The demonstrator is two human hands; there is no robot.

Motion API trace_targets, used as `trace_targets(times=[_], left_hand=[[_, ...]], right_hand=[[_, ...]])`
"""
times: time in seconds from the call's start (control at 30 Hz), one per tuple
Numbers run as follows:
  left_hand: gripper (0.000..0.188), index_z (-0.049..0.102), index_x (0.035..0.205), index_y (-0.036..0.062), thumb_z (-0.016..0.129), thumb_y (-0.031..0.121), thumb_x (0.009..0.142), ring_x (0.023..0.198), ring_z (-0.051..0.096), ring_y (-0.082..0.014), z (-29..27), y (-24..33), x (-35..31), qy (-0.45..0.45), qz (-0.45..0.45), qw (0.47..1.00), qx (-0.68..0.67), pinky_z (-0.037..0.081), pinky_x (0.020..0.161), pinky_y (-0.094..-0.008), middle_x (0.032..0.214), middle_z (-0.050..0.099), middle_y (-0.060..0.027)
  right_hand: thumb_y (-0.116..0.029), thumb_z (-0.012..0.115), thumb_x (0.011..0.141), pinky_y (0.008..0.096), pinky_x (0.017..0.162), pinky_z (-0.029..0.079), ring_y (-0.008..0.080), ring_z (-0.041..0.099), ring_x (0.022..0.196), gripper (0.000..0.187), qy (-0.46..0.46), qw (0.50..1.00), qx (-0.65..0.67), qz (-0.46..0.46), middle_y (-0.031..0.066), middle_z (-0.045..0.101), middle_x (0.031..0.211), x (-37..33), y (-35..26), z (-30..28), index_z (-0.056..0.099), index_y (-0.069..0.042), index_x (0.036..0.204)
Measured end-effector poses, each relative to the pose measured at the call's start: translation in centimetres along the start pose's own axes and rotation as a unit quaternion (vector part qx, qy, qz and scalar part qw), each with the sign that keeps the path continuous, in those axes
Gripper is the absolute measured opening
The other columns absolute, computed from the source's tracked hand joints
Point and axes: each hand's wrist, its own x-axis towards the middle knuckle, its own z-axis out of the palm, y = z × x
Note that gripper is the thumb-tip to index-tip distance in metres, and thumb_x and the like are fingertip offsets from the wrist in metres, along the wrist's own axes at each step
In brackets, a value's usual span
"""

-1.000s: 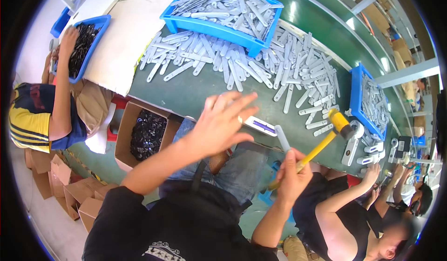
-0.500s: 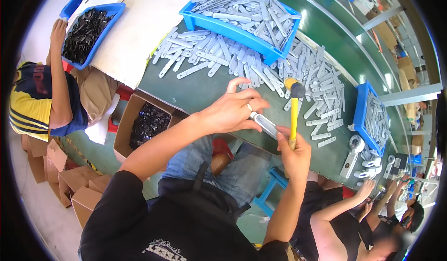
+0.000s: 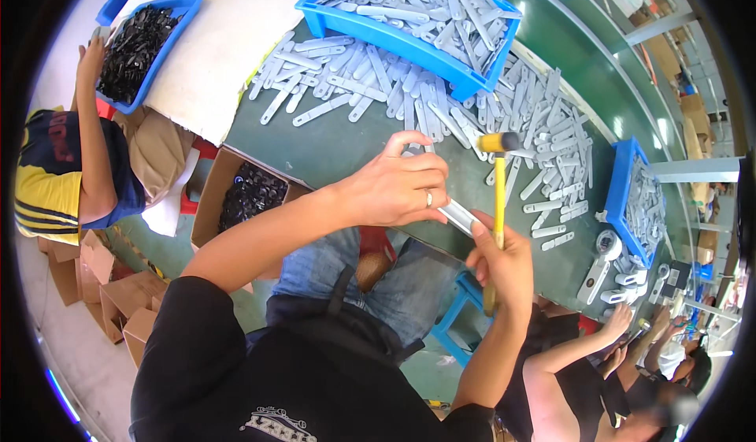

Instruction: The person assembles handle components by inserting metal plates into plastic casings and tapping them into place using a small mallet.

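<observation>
My left hand (image 3: 405,182) is closed round the upper end of a long pale grey plastic handle-like piece (image 3: 458,217). My right hand (image 3: 504,265) pinches that piece's lower end. The same right hand also grips a small mallet (image 3: 499,194) by its yellow shaft, with its yellow and black head upward. The piece slants between both hands, above the table's near edge. Beyond them, many similar grey pieces (image 3: 358,76) lie heaped on the green tabletop (image 3: 319,154). My left fingers hide part of the held piece.
A blue bin (image 3: 394,40) heaped with grey pieces stands at the back; another blue bin (image 3: 620,178) is at right, near white round-headed tools (image 3: 600,265). A carton (image 3: 206,206) of black parts sits left of my legs. Co-workers sit on both sides, one's hand (image 3: 92,54) by a bin of black parts.
My left hand has closed further round the grey piece, which sits a little lower to the right. The mallet has turned so its head points right, its shaft end showing below my right hand.
</observation>
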Motion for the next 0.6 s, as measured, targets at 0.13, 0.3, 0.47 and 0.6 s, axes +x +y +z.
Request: trace_targets(times=[0.13,0.3,0.47,0.6], left_hand=[[0.025,0.073,0.092,0.0175,0.088,0.035,0.083,0.108,0.066,-0.0128,0.3,0.1,0.0,0.002,0.001,1.0,-0.005,0.036,0.108,-0.0489,0.096,0.071,0.0089],[0.025,0.075,0.096,0.0189,0.087,0.038,0.084,0.108,0.066,-0.0132,0.4,0.1,-0.4,-0.003,-0.004,1.0,0.024,0.036,0.107,-0.0482,0.096,0.071,0.0075],[0.022,0.08,0.109,0.0282,0.079,0.027,0.087,0.107,0.066,-0.0128,-0.6,0.5,0.8,-0.021,0.049,0.996,0.072,0.035,0.114,-0.0558,0.098,0.07,0.0064],[0.035,0.08,0.116,0.0351,0.069,0.018,0.087,0.103,0.066,-0.0128,-0.4,-0.2,1.6,-0.066,0.088,0.993,0.05,0.033,0.119,-0.0643,0.1,0.069,0.0051]], right_hand=[[-0.03,0.07,0.105,0.0241,0.04,0.037,0.0073,0.05,0.043,0.036,-0.025,0.991,0.128,0.009,0.0021,0.063,0.06,0.4,1.5,0.3,0.074,-0.002,0.127],[-0.03,0.071,0.105,0.0239,0.04,0.036,0.0069,0.049,0.043,0.033,0.026,0.989,0.148,-0.019,0.0008,0.06,0.059,0.4,2.8,1.6,0.075,-0.002,0.122],[-0.031,0.07,0.105,0.0244,0.04,0.034,0.0082,0.046,0.041,0.033,0.045,0.99,0.128,-0.029,0.0005,0.057,0.057,0.5,2.9,1.8,0.075,-0.002,0.12],[-0.03,0.072,0.104,0.0238,0.041,0.035,0.006,0.048,0.044,0.032,0.059,0.99,0.124,-0.045,-0.0005,0.057,0.058,0.2,2.9,2.2,0.076,-0.003,0.12]])
